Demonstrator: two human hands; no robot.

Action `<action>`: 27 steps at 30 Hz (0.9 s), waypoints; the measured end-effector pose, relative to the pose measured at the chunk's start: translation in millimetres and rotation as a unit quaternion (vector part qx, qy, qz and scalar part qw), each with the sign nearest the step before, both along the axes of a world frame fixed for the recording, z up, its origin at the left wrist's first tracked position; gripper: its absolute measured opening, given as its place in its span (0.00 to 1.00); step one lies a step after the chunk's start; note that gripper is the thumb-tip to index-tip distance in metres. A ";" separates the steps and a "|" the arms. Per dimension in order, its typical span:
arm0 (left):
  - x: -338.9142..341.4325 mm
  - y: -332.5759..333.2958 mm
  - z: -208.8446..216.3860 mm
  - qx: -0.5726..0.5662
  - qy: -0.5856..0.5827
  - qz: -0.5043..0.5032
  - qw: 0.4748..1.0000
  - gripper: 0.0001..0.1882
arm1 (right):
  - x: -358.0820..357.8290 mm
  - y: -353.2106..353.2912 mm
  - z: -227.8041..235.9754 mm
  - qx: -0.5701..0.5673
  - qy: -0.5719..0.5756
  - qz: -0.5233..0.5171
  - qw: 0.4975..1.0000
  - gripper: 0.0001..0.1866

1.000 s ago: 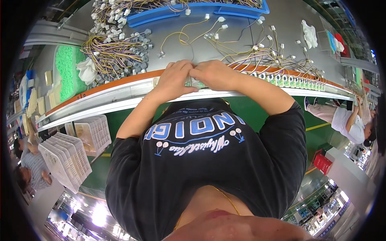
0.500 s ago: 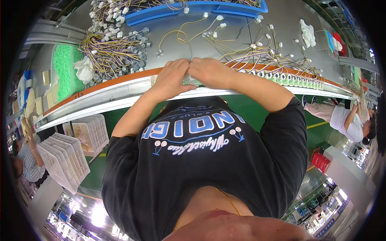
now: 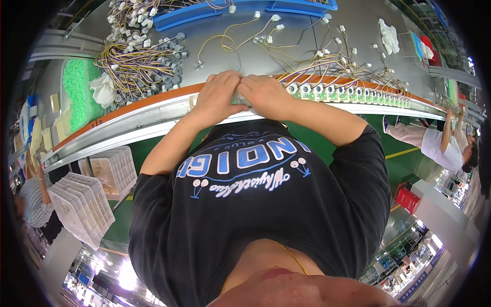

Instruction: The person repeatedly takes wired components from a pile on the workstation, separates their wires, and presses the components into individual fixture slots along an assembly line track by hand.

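Side by side, my left hand (image 3: 219, 98) and my right hand (image 3: 267, 97) rest at the metal rail (image 3: 157, 113) along the bench's near edge. Their curled fingers meet at the knuckles over a small piece, mostly hidden, that I cannot make out. To the right of my right hand, small green circuit boards (image 3: 331, 94) with round dark centres sit in a row along the rail. Yellow and purple wires (image 3: 307, 71) run from the boards across the orange-brown strip (image 3: 176, 95) onto the bench. One loose wire (image 3: 223, 42) lies just beyond my hands.
A thick wire bundle (image 3: 130, 66) with white plugs and grey round ends is heaped at the left. Behind lies a blue tray (image 3: 204, 18). Green foam (image 3: 76, 94), white crumpled pieces (image 3: 388, 37) and white crates (image 3: 82, 210) surround the place. Other people work at both sides.
My hands stay together at nearly the same spot, the right wrist slightly lower. More circuit boards show beside my right hand. The whole view has shifted slightly.
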State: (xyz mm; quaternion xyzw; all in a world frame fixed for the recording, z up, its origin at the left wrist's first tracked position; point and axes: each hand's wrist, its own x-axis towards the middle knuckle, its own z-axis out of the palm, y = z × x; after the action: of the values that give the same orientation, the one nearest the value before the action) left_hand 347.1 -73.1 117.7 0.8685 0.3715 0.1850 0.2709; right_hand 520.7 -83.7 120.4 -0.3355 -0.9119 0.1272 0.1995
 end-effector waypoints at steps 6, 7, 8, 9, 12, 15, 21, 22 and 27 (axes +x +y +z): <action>-0.6 0.1 0.3 -0.028 0.022 0.009 0.999 0.30 | 5.4 15.4 5.2 -0.041 -0.032 0.082 0.995 0.10; -1.0 -0.2 -0.1 -0.024 0.017 0.003 1.000 0.30 | 5.6 15.4 5.6 -0.034 -0.041 0.080 0.995 0.10; -0.9 -0.3 -0.7 -0.033 0.019 0.000 0.999 0.30 | 5.3 15.3 5.9 -0.042 -0.070 0.076 0.994 0.10; -1.1 -0.5 -1.3 -0.024 0.010 0.000 1.000 0.30 | 4.2 13.5 5.9 -0.031 -0.051 0.081 0.995 0.10; -0.8 2.1 -1.7 -0.006 0.003 0.000 1.000 0.28 | -0.2 10.1 4.8 -0.030 -0.052 0.069 0.996 0.09; 0.2 5.5 0.1 -0.031 0.002 -0.009 0.999 0.24 | -1.6 12.0 4.1 -0.017 0.007 0.061 0.998 0.09; 9.6 -0.1 3.0 -0.029 0.013 0.040 0.999 0.12 | 57.9 48.4 1.1 -0.077 -0.021 -0.022 0.997 0.06; 10.8 -1.0 3.4 -0.017 0.005 0.044 0.999 0.10 | 78.9 61.5 -1.1 -0.054 -0.076 -0.092 0.991 0.06; 12.0 0.1 7.5 -0.006 0.005 0.039 0.999 0.10 | 183.2 107.1 -27.3 -0.115 -0.373 -0.303 0.869 0.09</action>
State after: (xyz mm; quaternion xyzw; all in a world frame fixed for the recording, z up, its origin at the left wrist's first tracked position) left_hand 359.0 -73.0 125.3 0.8526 0.4079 0.1887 0.2666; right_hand 703.9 23.3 93.1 -0.6384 -0.7509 0.0295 -0.1666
